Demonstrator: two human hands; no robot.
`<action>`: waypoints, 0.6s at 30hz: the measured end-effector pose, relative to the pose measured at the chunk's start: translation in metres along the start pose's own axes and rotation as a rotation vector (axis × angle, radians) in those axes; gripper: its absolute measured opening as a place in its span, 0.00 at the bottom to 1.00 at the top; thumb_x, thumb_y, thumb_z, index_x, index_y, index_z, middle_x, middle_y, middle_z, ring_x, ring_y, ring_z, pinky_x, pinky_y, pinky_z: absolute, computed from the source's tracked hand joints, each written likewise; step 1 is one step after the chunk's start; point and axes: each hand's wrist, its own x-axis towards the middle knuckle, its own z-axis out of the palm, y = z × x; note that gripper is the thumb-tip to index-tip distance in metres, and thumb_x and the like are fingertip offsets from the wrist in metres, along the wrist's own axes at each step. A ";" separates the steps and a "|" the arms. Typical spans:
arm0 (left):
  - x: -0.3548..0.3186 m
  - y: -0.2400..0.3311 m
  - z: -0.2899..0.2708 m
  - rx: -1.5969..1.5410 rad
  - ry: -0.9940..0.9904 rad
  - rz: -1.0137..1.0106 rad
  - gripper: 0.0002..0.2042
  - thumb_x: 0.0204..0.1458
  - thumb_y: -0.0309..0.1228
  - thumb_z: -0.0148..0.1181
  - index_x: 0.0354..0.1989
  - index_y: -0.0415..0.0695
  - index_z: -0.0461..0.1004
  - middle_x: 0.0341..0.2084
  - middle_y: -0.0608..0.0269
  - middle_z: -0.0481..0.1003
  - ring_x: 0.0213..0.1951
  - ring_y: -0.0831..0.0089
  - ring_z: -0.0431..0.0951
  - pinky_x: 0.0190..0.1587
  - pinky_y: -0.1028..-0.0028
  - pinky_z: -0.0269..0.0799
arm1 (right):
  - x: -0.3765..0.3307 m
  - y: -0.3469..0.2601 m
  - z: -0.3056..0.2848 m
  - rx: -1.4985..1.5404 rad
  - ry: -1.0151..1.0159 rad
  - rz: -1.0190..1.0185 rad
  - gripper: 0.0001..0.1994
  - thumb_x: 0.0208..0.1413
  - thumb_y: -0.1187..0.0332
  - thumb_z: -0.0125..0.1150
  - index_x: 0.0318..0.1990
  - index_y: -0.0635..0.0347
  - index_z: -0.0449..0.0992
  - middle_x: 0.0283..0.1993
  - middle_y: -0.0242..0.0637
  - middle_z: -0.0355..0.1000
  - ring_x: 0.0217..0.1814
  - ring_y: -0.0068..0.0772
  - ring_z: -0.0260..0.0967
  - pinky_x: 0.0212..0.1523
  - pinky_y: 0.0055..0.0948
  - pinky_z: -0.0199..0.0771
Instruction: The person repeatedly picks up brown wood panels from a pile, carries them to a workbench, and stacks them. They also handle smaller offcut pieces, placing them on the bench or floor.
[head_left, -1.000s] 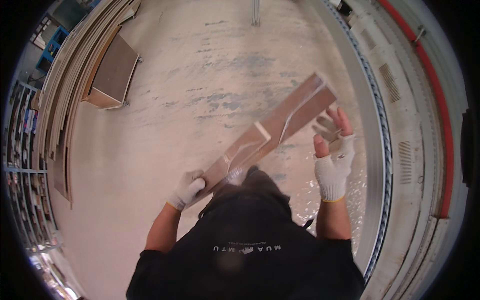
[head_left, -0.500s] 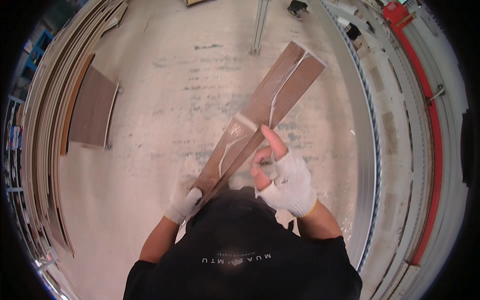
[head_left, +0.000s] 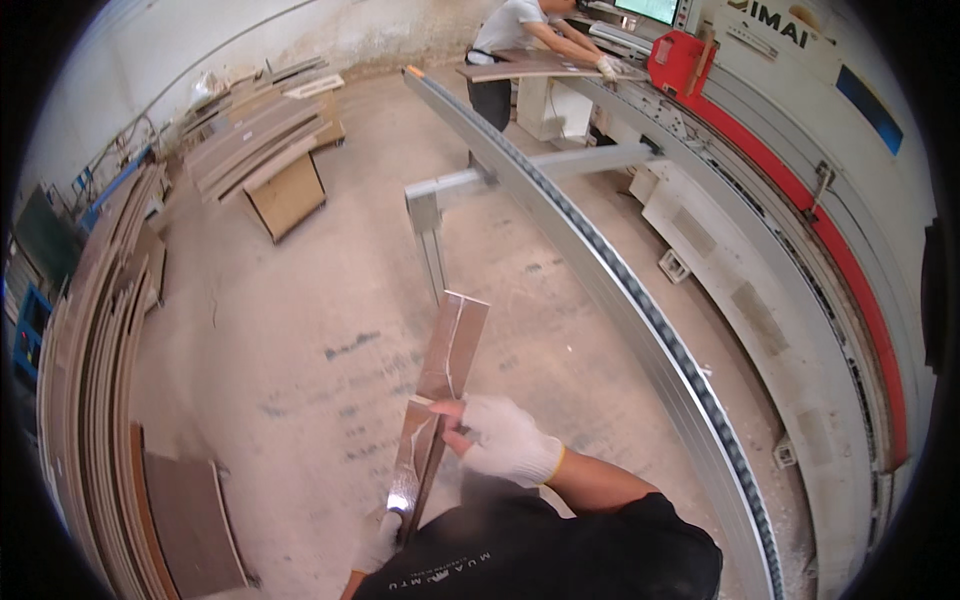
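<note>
Two narrow brown wood-grain boards (head_left: 433, 362) lie one over the other, slanting away from my body. Irregular pale streaks run along their faces; what they are made of is unclear. My left hand (head_left: 378, 545), in a white knit glove, grips the nearer board (head_left: 404, 452) at its near end, its thumb on the top face. Where the boards overlap, my right hand (head_left: 507, 440) has its bare thumb and forefinger closed at their right edge. Its other fingers are partly hidden by the glove. The far end of the longer stretch sticks out beyond both hands.
A metal conveyor rail (head_left: 590, 258) with rollers curves along my right, beside a long machine with a red strip (head_left: 770, 150). Stacked panels (head_left: 95, 400) stand at left; more boards lie on a cart (head_left: 285, 190). Another person (head_left: 515, 30) handles a panel at the far end.
The view has swung up and right, bringing the machine and the other person into sight. My right fingers have come from loosely curled to closed at the boards' edge; my left hand keeps its grip.
</note>
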 end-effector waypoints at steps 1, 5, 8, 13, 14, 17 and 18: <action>0.017 0.025 -0.007 0.188 -0.021 0.137 0.17 0.59 0.42 0.53 0.33 0.37 0.77 0.24 0.68 0.73 0.27 0.77 0.70 0.29 0.69 0.66 | 0.027 0.007 -0.007 0.102 0.003 0.012 0.21 0.59 0.71 0.67 0.61 0.56 0.79 0.37 0.39 0.80 0.40 0.47 0.81 0.42 0.40 0.80; 0.099 0.118 -0.025 0.277 -0.011 0.073 0.18 0.60 0.42 0.51 0.32 0.37 0.78 0.25 0.63 0.74 0.29 0.74 0.72 0.32 0.66 0.68 | 0.140 0.036 -0.024 -0.013 -0.032 -0.114 0.19 0.60 0.71 0.66 0.59 0.55 0.80 0.36 0.40 0.80 0.40 0.43 0.81 0.41 0.38 0.81; 0.183 0.180 -0.057 0.371 0.039 0.075 0.20 0.61 0.43 0.49 0.33 0.36 0.78 0.24 0.56 0.76 0.28 0.66 0.74 0.34 0.61 0.69 | 0.222 0.069 -0.018 -0.065 -0.058 -0.091 0.17 0.59 0.71 0.66 0.57 0.56 0.81 0.35 0.39 0.80 0.38 0.42 0.81 0.40 0.37 0.82; 0.345 0.274 -0.126 0.543 0.254 0.168 0.29 0.65 0.53 0.48 0.39 0.33 0.79 0.29 0.46 0.79 0.35 0.57 0.78 0.42 0.55 0.73 | 0.349 0.139 0.032 -0.039 -0.047 0.081 0.17 0.60 0.65 0.65 0.55 0.57 0.83 0.38 0.44 0.81 0.40 0.53 0.80 0.42 0.45 0.80; 0.376 0.294 -0.137 0.518 0.316 0.205 0.30 0.66 0.54 0.48 0.41 0.32 0.80 0.31 0.44 0.79 0.37 0.57 0.79 0.45 0.54 0.73 | 0.371 0.149 0.044 -0.130 -0.088 0.058 0.17 0.60 0.65 0.64 0.55 0.57 0.82 0.38 0.44 0.81 0.41 0.53 0.80 0.42 0.45 0.80; 0.468 0.363 -0.177 0.444 0.302 0.276 0.31 0.68 0.53 0.47 0.47 0.31 0.80 0.36 0.41 0.81 0.43 0.61 0.80 0.51 0.57 0.73 | 0.437 0.175 0.058 -0.209 -0.323 0.124 0.18 0.61 0.65 0.63 0.57 0.57 0.81 0.40 0.45 0.81 0.44 0.53 0.80 0.45 0.46 0.80; 0.496 0.386 -0.190 0.427 0.298 0.306 0.32 0.69 0.54 0.46 0.49 0.31 0.80 0.39 0.42 0.82 0.45 0.62 0.79 0.53 0.58 0.73 | 0.457 0.182 0.060 -0.206 -0.443 0.211 0.18 0.61 0.65 0.63 0.58 0.57 0.80 0.41 0.45 0.81 0.45 0.53 0.80 0.46 0.47 0.80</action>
